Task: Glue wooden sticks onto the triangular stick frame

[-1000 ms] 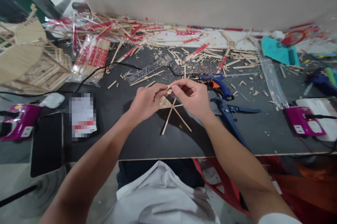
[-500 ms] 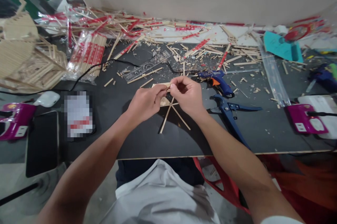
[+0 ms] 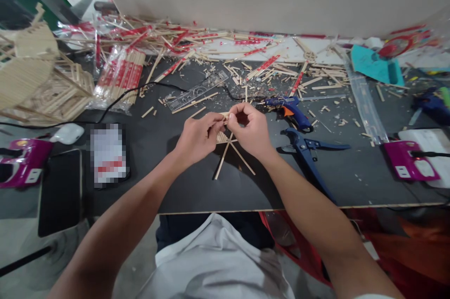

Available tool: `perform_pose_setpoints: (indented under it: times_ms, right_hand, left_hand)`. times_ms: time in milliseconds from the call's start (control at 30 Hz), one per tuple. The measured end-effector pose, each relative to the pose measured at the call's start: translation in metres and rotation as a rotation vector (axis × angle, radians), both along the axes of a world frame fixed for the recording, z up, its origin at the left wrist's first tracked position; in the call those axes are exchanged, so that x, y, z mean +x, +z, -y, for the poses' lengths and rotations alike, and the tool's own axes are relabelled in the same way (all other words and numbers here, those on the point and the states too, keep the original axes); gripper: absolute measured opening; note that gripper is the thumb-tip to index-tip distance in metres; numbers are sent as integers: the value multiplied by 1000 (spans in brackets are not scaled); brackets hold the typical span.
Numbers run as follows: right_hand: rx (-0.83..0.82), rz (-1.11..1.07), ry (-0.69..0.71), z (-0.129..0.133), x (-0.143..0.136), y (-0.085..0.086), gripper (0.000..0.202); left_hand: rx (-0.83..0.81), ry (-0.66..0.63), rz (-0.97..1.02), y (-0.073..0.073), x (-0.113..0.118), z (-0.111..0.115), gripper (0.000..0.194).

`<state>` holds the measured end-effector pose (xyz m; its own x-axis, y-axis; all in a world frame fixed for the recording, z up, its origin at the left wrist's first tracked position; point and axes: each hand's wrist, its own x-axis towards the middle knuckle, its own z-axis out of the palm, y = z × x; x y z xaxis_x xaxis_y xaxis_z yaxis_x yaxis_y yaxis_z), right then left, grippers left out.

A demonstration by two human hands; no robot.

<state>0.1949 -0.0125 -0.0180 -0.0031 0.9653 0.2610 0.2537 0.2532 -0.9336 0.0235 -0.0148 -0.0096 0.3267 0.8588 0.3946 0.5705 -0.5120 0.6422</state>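
A spoked frame of thin wooden sticks lies on the dark tabletop between my hands, its legs spreading from one centre. One wedge of it is filled with short sticks laid side by side. My left hand is closed in a pinch over that wedge. Facing it, my right hand pinches with thumb and forefinger, fingertips close to the left ones. A pale wooden stick shows at the meeting fingertips, mostly covered by the fingers. Right of my right hand rests a blue glue gun.
A blue hand cutter lies beside my right forearm. Behind are a clear ruler, scattered stick offcuts and bundled sticks in plastic. Phones and a stick-built model sit left; a purple power box sits right.
The view has shifted slightly. Both hands stay at the filled wedge, fingertips still pinched together, with only small finger movement.
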Motion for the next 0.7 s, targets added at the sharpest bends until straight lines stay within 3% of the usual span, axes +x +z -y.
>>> perform_pose_setpoints:
  times_ms: [133,333,467,700]
  right_hand:
    - [-32,-31,54,1,1,-4,12]
    - [176,-59,42,5,-3,0,16]
    - [240,-206,41,4,-4,0,26]
    - [244,-215,39,5,-2,1,31]
  left_hand:
    - [-134,22,149,6,0,0,17]
    - [-243,-61,241,6,0,-1,20]
    - [-194,-53,220,4,1,-1,22]
    - [-49,-46,120,5,0,1,22]
